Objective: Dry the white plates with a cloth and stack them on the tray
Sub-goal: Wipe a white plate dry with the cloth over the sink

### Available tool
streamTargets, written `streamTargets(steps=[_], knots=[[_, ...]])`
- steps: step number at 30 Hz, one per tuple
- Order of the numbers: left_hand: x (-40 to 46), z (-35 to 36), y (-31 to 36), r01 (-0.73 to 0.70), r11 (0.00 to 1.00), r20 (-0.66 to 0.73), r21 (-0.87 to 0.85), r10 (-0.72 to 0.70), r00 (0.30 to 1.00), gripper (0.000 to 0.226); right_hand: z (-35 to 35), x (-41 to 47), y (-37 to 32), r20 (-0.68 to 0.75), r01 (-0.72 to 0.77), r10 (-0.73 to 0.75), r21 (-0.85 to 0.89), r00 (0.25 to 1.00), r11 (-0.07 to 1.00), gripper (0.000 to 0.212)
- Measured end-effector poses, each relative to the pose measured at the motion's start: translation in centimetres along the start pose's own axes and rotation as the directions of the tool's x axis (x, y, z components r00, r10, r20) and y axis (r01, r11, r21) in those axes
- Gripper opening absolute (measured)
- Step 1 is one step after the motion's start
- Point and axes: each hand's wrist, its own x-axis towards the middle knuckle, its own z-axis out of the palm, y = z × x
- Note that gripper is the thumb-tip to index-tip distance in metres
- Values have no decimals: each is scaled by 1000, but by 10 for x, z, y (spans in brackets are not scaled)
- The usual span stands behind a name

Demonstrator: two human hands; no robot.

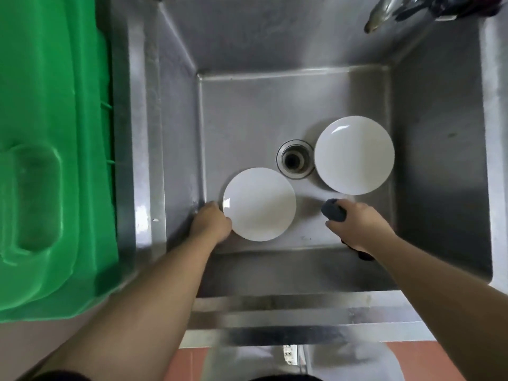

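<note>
Soft, even daylight; small glints on both plates (259,204) (354,155) and the near sink rim (302,317). Wide-angle bending at edges; far-right tap (382,12) blurred.

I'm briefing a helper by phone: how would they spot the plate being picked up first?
Look into the steel sink. Two white plates lie by the drain. It is the nearer plate, left of the drain, with the left hand on its rim.
</note>
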Motion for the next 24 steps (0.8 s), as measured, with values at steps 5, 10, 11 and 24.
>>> streamTargets(steps=[5, 10, 11, 24], knots=[[24, 18, -3, 38, 997, 31, -68, -35, 999, 39, 10, 9, 6, -11, -20, 20, 12, 1000, 1000, 39], [37, 25, 1, 140, 951, 64, -275, -127, 990, 39, 11, 13, 9, -15, -29, 29, 50, 999, 998, 33], [37, 27, 2, 169, 928, 72, -332, -154, 985, 40, 12, 14, 9, -12, -38, 39, 69, 999, 997, 30], [14, 19, 14, 236, 640, 161, -731, -174, 972, 18, 9, -2, 2, -27, -51, 55, 119, 998, 992, 31]])
